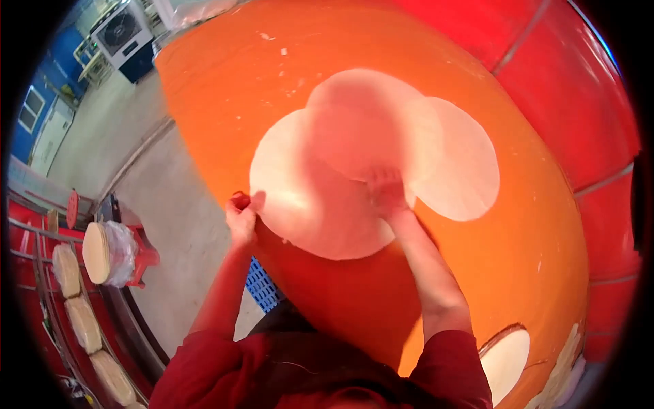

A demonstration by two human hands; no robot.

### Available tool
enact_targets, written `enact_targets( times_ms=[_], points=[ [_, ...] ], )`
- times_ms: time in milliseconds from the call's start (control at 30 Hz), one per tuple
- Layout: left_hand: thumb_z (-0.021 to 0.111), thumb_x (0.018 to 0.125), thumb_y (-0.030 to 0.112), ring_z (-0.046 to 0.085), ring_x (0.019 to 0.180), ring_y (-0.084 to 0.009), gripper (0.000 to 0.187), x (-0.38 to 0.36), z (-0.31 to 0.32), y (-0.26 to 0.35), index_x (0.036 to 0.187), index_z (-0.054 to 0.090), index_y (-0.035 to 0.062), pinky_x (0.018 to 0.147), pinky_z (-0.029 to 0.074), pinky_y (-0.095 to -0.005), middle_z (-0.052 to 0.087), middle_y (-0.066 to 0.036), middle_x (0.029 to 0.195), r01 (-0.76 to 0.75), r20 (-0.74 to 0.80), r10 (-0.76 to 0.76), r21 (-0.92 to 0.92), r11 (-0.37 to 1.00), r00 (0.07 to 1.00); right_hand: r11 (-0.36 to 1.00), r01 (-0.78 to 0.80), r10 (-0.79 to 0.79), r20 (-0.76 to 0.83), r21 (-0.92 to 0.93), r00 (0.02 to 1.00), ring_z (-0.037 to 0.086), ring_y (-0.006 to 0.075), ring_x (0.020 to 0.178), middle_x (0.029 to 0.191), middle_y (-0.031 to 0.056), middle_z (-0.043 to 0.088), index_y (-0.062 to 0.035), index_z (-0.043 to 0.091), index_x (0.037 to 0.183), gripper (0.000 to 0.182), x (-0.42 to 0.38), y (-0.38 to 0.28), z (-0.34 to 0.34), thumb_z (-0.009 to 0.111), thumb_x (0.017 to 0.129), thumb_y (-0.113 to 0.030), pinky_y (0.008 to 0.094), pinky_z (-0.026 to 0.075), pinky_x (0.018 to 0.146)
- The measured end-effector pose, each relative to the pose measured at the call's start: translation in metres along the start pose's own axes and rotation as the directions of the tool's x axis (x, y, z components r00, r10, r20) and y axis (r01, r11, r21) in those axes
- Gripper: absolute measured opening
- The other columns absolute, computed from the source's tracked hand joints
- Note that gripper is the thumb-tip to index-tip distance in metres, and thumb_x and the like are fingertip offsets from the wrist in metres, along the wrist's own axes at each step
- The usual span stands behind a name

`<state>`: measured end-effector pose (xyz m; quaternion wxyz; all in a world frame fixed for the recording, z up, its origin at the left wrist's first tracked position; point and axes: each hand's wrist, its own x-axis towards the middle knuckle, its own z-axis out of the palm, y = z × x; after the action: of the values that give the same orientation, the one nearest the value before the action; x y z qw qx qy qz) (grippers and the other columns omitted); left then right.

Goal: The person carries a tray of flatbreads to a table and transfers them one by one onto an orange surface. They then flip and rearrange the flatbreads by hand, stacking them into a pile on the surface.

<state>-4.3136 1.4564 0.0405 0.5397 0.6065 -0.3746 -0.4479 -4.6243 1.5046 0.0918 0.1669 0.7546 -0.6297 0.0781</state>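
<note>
Several thin, round, pale sheets (293, 153) overlap on the orange tabletop (225, 102). My left hand (242, 213) is at the left edge of the nearest sheet, thumb and fingers pinched together; whether the sheet's edge is between them is too small to tell. Over the middle of the sheets is my right hand (387, 194), its fingers stretched out and somewhat blurred, near the right edge of the nearest sheet. A further sheet (463, 160) extends to the right, and a shadow falls across the middle ones.
Another pale sheet (507, 365) lies at the table's lower right. Wrapped stacks of round sheets (97, 252) stand at the left, beside a red stool (144, 258). A blue crate (262, 286) is below the table edge. An air cooler (122, 34) stands at the upper left.
</note>
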Motion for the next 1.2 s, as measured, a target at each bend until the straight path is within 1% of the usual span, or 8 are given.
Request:
enact_targets(
  times_ms=[167,233,300,433,533,633,867,1200],
  points=[
    [0.053,0.081,0.013,0.046,0.057,-0.0036,0.011,-0.005,-0.003,0.027,0.077,0.055,0.0032,0.051,0.037,-0.0176,0.053,0.003,0.067,0.001,0.280,0.011,-0.040,0.999,0.960,0.997,0.000,0.000,0.007,0.072,1.000,0.045,0.0342,0.101,0.108,0.0197,0.048,0.0011,0.049,0.105,0.039,0.023,0.021,0.008,0.054,0.071,-0.018,0.0416,0.036,0.086],
    [0.051,0.083,0.014,0.044,0.055,-0.0027,0.013,0.002,-0.008,0.022,0.076,0.054,0.0031,0.049,0.036,-0.0172,0.052,0.004,0.064,-0.006,0.335,-0.007,0.039,0.999,0.942,0.660,0.366,-0.308,0.208,-0.656,0.928,0.043,0.0351,0.104,0.112,0.0202,0.046,0.0010,0.048,0.107,0.040,0.023,0.032,0.034,0.053,0.074,-0.021,0.0410,0.035,0.089],
    [0.048,0.085,0.017,0.041,0.050,-0.0017,0.018,0.011,-0.012,0.020,0.074,0.053,0.0029,0.046,0.034,-0.0173,0.048,0.005,0.058,-0.030,0.385,0.008,0.052,0.998,0.923,0.962,-0.019,-0.038,0.203,0.273,0.979,0.040,0.0347,0.110,0.117,0.0204,0.043,0.0006,0.047,0.109,0.040,0.033,0.007,-0.027,0.051,0.079,-0.025,0.0393,0.033,0.092],
    [0.047,0.086,0.017,0.040,0.045,-0.0020,0.019,0.009,-0.012,0.011,0.073,0.053,0.0043,0.042,0.033,-0.0169,0.045,0.005,0.055,-0.083,0.371,0.061,0.043,0.996,0.926,0.977,0.145,-0.152,0.034,0.156,0.988,0.049,0.0315,0.099,0.107,0.0179,0.050,0.0008,0.051,0.099,0.027,0.016,0.044,-0.002,0.053,0.077,-0.014,0.0389,0.041,0.083],
    [0.048,0.085,0.015,0.035,0.054,-0.0023,0.020,0.007,-0.011,0.007,0.070,0.051,0.0011,0.049,0.031,-0.0187,0.040,0.005,0.057,0.006,0.355,0.000,-0.015,1.000,0.935,0.991,0.121,-0.131,0.427,0.052,0.895,0.055,0.0288,0.076,0.081,0.0140,0.055,-0.0007,0.051,0.082,0.012,0.040,0.051,-0.006,0.053,0.076,-0.010,0.0384,0.046,0.065],
    [0.046,0.086,0.018,0.039,0.044,-0.0048,0.021,0.011,-0.012,-0.002,0.071,0.052,0.0047,0.042,0.033,-0.0193,0.043,0.003,0.053,-0.028,0.376,0.030,-0.011,1.000,0.926,0.984,0.142,-0.140,-0.024,0.111,0.990,0.052,0.0248,0.051,0.059,0.0085,0.052,-0.0044,0.052,0.066,0.015,0.072,0.038,-0.056,0.049,0.078,-0.013,0.0370,0.042,0.043],
    [0.043,0.088,0.026,0.047,0.041,-0.0082,0.027,0.001,-0.008,0.038,0.071,0.053,0.0069,0.038,0.038,-0.0207,0.049,0.002,0.054,0.306,0.462,-0.195,-0.176,0.936,0.865,0.924,0.381,-0.381,-0.018,0.017,0.925,0.046,0.0220,0.057,0.060,0.0086,0.045,-0.0055,0.047,0.064,0.011,0.036,-0.096,-0.068,0.050,0.070,-0.014,0.0314,0.039,0.050],
    [0.051,0.083,0.018,0.048,0.044,-0.0082,0.016,0.009,-0.008,0.019,0.077,0.057,0.0041,0.040,0.040,-0.0207,0.052,0.001,0.058,0.164,0.460,-0.114,-0.071,0.984,0.881,0.943,0.224,-0.182,-0.182,0.247,0.966,0.051,0.0294,0.071,0.078,0.0177,0.052,0.0002,0.050,0.068,0.017,-0.009,-0.164,-0.034,0.056,0.070,-0.016,0.0357,0.043,0.058]
  ],
)
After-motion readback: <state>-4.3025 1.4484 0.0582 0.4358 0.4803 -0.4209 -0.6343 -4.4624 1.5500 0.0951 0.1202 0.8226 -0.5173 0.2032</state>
